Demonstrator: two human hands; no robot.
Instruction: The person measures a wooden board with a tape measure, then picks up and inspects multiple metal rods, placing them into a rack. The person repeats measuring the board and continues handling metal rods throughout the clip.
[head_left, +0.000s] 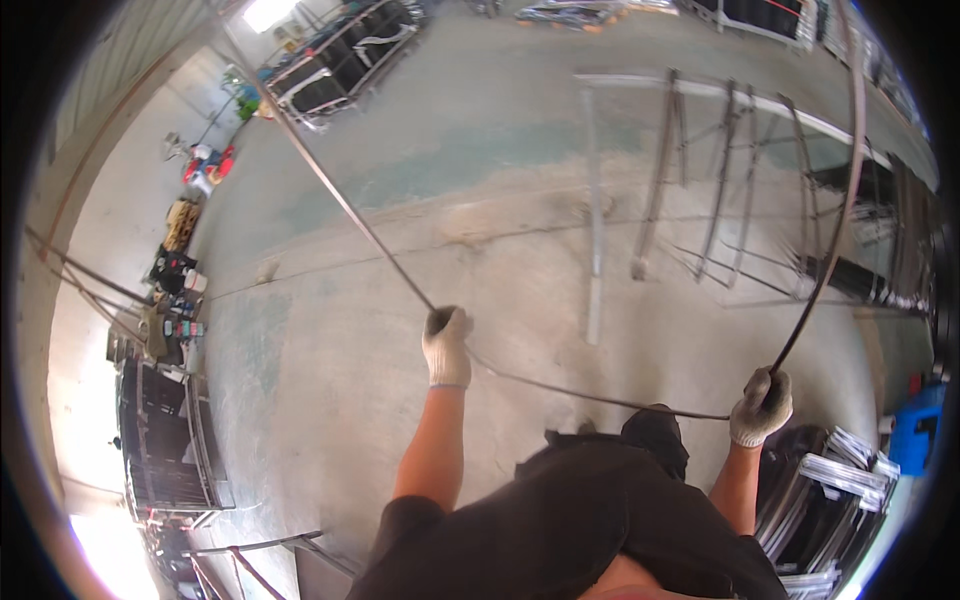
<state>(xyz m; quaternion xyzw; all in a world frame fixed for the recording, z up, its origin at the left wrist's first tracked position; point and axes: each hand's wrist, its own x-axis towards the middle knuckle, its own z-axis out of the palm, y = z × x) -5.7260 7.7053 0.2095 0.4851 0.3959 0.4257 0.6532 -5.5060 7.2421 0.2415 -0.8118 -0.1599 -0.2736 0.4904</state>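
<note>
A long, thin dark metal frame [340,195] is in front of me, its two side bars rising away and out past the top of the view. My left hand [445,350], in a pale knitted glove, is closed around the left side bar near its lower end. On the right side bar, my gloved right hand [760,408] is wrapped at about the same level, close to my body. A thin cross bar runs between the two hands, just in front of my legs. The frame's far end lies beyond the picture.
A metal rack [700,90] with slanted bars stands ahead to the right, with dark panels by it. Silver frame pieces [840,480] are stacked at lower right beside a blue case [918,430]. Dark crates [165,440] line the left wall; a loaded cart [345,65] stands far left.
</note>
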